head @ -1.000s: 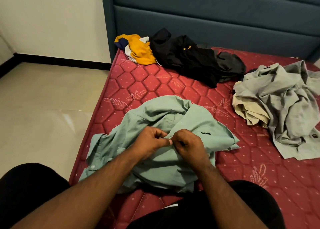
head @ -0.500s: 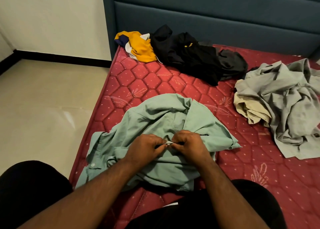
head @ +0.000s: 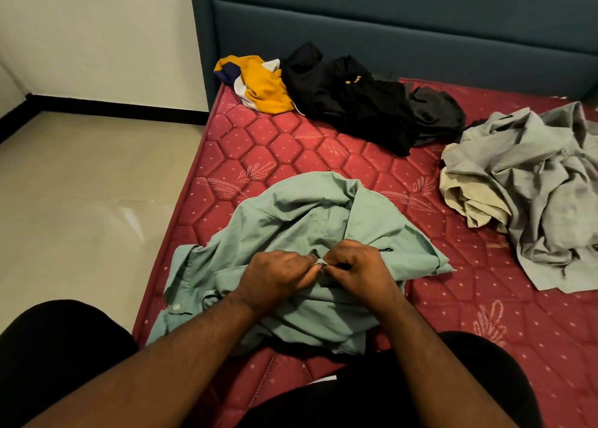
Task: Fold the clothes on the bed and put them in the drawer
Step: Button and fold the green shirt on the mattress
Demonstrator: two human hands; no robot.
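Note:
A crumpled mint-green shirt point(head: 291, 220) lies on the near part of the red quilted mattress point(head: 291, 149). My left hand point(head: 275, 275) and my right hand point(head: 359, 269) sit side by side on its front, fingertips meeting, each pinching a small bit of the shirt's fabric between them. Further back lie a yellow, white and navy garment point(head: 259, 84), a black garment point(head: 349, 100) with a dark grey one beside it, and at the right a heap of grey clothing point(head: 543, 181) over a beige piece point(head: 469, 201). No drawer is in view.
A teal padded headboard point(head: 388, 32) runs behind the mattress. The mattress's left edge drops to a pale tiled floor point(head: 81, 201) with a white wall and black skirting. My dark-clad knees fill the bottom of the view.
My hands have shifted slightly lower on the green shirt and stayed together, still pinching fabric at the same spot. The view tilted a little; the other clothes have not moved.

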